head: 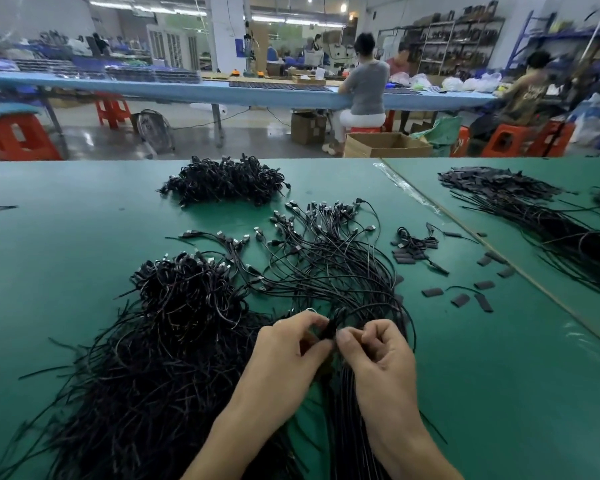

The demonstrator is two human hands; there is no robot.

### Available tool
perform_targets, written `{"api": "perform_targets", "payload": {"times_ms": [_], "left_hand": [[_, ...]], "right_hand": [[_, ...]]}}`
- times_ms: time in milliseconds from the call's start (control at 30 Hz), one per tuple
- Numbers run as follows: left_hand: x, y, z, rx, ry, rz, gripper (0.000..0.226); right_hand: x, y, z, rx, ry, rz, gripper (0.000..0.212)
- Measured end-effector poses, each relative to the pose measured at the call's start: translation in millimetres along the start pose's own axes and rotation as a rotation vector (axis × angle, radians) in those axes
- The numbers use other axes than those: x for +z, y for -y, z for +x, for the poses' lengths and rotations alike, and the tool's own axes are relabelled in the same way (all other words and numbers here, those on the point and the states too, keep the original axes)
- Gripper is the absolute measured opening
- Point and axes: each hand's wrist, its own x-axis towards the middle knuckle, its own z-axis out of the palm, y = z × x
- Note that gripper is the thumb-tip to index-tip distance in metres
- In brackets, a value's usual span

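My left hand (288, 355) and my right hand (378, 355) meet over a green table (66, 258). Between their fingertips they pinch a small black piece on the end of a thin black cable (328, 329). Which part each hand holds is hard to tell. That cable belongs to a fanned spread of black cables with plugs (326, 244) stretching away from my hands. A big tangled heap of black cables (160, 341) lies to the left of my hands. More cables run under my right wrist toward me.
A second cable heap (226, 181) sits at the back. Short black sleeve pieces (458, 296) lie scattered to the right. A long bundle of cables (548, 223) covers the adjoining table on the right. People sit at a blue bench (187, 88) beyond.
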Motion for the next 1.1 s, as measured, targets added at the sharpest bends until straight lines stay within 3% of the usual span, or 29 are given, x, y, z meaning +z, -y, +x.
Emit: {"api": "perform_targets", "payload": {"times_ms": [233,333,400,533,600,733,800,967,1100], "left_hand": [[-21,-10,1,0.02,0.168,-0.268,0.046],[-26,-13,1,0.024,0.15,-0.456,0.024],[-25,-15,2,0.03,0.07,-0.439,0.008],[-27,-9,4,-0.017,0.087,-0.499,0.055],[-30,-6,4,-0.013,0.12,-0.462,0.064],[-28,-5,4,0.141,0.06,-0.159,0.034],[-28,-6,5,0.212,0.027,-0.034,0.033],[-33,-4,1,0.135,0.333,-0.016,0.043],[-33,-5,5,0.067,0.164,0.018,0.009]], "right_hand": [[-6,15,2,0.075,0.209,0.16,0.033],[-6,21,3,0.06,0.256,0.143,0.031],[-4,26,2,0.048,0.283,0.12,0.031],[-6,29,3,0.036,0.348,-0.009,0.035],[-7,28,4,0.043,0.364,-0.068,0.035],[-7,21,6,0.075,0.312,-0.046,0.038],[-7,17,10,0.1,0.264,-0.02,0.038],[-8,11,24,0.096,0.167,-0.023,0.038],[-4,9,25,-0.001,0.243,-0.124,0.043]]}}
